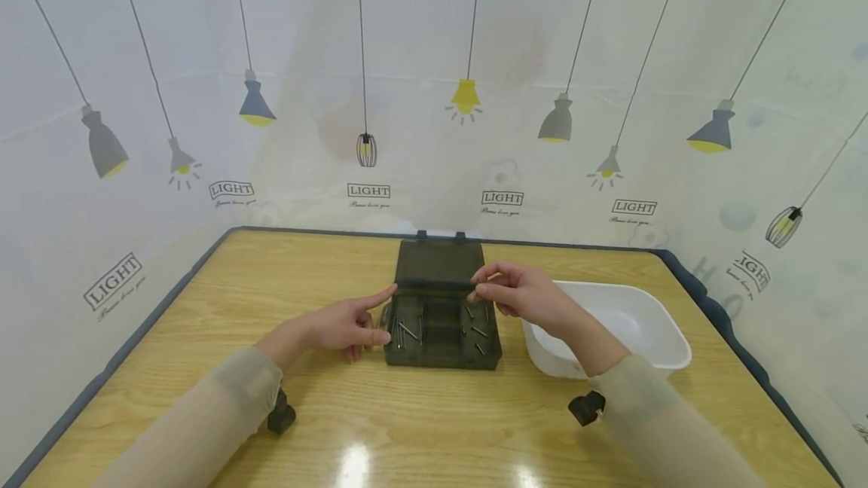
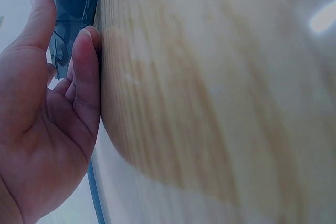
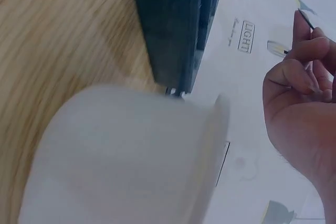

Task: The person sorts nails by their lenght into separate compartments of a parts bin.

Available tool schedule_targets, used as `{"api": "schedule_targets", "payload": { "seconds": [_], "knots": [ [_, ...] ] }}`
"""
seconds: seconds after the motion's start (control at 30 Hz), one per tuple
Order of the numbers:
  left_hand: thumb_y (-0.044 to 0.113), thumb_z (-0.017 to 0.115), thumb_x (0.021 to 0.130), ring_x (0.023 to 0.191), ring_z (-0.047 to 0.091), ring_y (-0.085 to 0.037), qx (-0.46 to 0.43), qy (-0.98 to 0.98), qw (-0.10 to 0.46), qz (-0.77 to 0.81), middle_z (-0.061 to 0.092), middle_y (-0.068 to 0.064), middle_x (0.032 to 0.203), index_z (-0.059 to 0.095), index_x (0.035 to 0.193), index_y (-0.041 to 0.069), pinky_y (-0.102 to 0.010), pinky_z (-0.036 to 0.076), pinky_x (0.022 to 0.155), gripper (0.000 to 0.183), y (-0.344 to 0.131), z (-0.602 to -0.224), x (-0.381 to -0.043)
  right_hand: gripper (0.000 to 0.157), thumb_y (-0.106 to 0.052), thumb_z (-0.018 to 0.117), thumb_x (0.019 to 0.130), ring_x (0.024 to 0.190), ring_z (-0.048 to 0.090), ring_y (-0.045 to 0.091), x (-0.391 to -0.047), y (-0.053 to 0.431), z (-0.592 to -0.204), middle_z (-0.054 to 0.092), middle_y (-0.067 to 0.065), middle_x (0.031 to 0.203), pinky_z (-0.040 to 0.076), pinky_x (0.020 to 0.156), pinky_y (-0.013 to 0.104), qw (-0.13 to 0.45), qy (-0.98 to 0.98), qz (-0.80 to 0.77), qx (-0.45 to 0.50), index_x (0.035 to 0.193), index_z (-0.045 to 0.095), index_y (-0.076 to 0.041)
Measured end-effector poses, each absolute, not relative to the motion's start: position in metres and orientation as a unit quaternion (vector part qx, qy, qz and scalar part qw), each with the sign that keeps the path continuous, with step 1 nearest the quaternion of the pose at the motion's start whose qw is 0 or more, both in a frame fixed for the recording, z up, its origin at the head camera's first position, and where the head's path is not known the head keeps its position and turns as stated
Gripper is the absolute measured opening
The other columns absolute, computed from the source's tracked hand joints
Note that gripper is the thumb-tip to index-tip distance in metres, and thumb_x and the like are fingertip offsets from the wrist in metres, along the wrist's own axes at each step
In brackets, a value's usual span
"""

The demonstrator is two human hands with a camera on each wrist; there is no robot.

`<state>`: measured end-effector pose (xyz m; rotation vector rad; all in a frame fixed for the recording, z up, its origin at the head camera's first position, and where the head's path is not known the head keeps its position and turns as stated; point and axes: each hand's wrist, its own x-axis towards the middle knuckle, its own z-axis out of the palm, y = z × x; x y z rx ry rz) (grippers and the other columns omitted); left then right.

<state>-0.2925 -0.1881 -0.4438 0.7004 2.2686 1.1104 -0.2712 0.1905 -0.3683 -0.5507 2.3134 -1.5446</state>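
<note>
A dark see-through plastic case [image 1: 443, 358] lies with its lid [image 1: 439, 262] raised at the back. Long thin screws [image 1: 407, 330] are in its left compartment, and shorter screws [image 1: 479, 332] are scattered in the right one. My left hand [image 1: 339, 324] is at the case's left side, thumb and forefinger stretched apart along its edge, the other fingers loosely bent in the left wrist view. Above the right compartment, my right hand [image 1: 525, 296] pinches a thin dark screw [image 3: 306, 18] between thumb and fingertips.
A white plastic basin [image 1: 627, 315] stands to the right of the case, under my right forearm. The wooden table [image 1: 325, 428] has a dark edging [image 1: 312, 230], and a lamp-printed curtain [image 1: 420, 36] surrounds its far sides.
</note>
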Motion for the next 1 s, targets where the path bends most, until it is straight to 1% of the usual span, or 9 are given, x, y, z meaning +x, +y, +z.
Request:
{"api": "schedule_targets", "payload": {
  "seconds": [0.17, 0.27, 0.47, 0.57, 0.7, 0.8, 1.0],
  "knots": [
    [0.038, 0.075, 0.106, 0.063, 0.065, -0.019, 0.257, 0.837, 0.256, 0.410, 0.067, -0.007, 0.083, 0.006, 0.179, 0.028, -0.039, 0.064, 0.067, 0.101, -0.187, -0.444, -0.292, 0.020, -0.022, 0.068, 0.112, 0.072, 0.054, 0.013, -0.276, 0.165, -0.368, 0.083, 0.009, 0.117, 0.047, 0.065, 0.024, 0.147, 0.802, -0.544, -0.197, 0.127, 0.069, -0.010],
    [0.039, 0.075, 0.106, 0.063, 0.065, -0.019, 0.256, 0.837, 0.255, 0.410, 0.067, -0.007, 0.082, 0.006, 0.179, 0.028, -0.039, 0.064, 0.067, 0.101, -0.187, -0.443, -0.292, 0.019, -0.023, 0.070, 0.111, 0.070, 0.055, 0.014, -0.277, 0.150, -0.370, 0.085, 0.007, 0.113, 0.048, 0.063, 0.024, 0.146, 0.802, -0.543, -0.201, 0.125, 0.071, -0.010],
    [0.040, 0.075, 0.106, 0.063, 0.066, -0.019, 0.255, 0.838, 0.256, 0.409, 0.066, -0.005, 0.082, 0.008, 0.179, 0.028, -0.038, 0.064, 0.068, 0.100, -0.187, -0.442, -0.292, 0.021, -0.025, 0.072, 0.109, 0.065, 0.055, 0.013, -0.278, 0.124, -0.378, 0.086, 0.008, 0.110, 0.050, 0.062, 0.024, 0.156, 0.801, -0.544, -0.196, 0.125, 0.073, -0.011],
    [0.041, 0.075, 0.106, 0.063, 0.066, -0.019, 0.256, 0.837, 0.257, 0.409, 0.067, -0.005, 0.082, 0.008, 0.179, 0.028, -0.038, 0.064, 0.068, 0.100, -0.187, -0.443, -0.292, 0.022, -0.024, 0.072, 0.109, 0.063, 0.054, 0.014, -0.277, 0.115, -0.382, 0.085, 0.012, 0.111, 0.048, 0.062, 0.028, 0.164, 0.797, -0.547, -0.196, 0.126, 0.073, -0.010],
    [0.040, 0.075, 0.106, 0.063, 0.066, -0.019, 0.255, 0.836, 0.260, 0.411, 0.067, -0.005, 0.082, 0.008, 0.179, 0.028, -0.038, 0.064, 0.067, 0.100, -0.187, -0.443, -0.292, 0.021, -0.023, 0.071, 0.109, 0.062, 0.054, 0.014, -0.276, 0.105, -0.388, 0.084, 0.017, 0.115, 0.049, 0.066, 0.032, 0.170, 0.796, -0.548, -0.192, 0.126, 0.074, -0.010],
    [0.041, 0.075, 0.106, 0.063, 0.066, -0.019, 0.253, 0.835, 0.261, 0.412, 0.067, -0.006, 0.082, 0.008, 0.179, 0.029, -0.038, 0.064, 0.067, 0.100, -0.187, -0.442, -0.292, 0.020, -0.022, 0.072, 0.109, 0.063, 0.055, 0.012, -0.277, 0.100, -0.393, 0.084, 0.017, 0.114, 0.052, 0.068, 0.034, 0.170, 0.798, -0.546, -0.189, 0.125, 0.074, -0.010],
    [0.040, 0.074, 0.107, 0.063, 0.065, -0.019, 0.253, 0.833, 0.264, 0.416, 0.066, -0.005, 0.081, 0.007, 0.179, 0.029, -0.038, 0.064, 0.067, 0.099, -0.187, -0.441, -0.290, 0.031, -0.024, 0.071, 0.110, 0.065, 0.058, 0.013, -0.278, 0.094, -0.400, 0.085, 0.013, 0.111, 0.055, 0.070, 0.034, 0.172, 0.806, -0.537, -0.181, 0.131, 0.072, -0.002]
  ]
}}
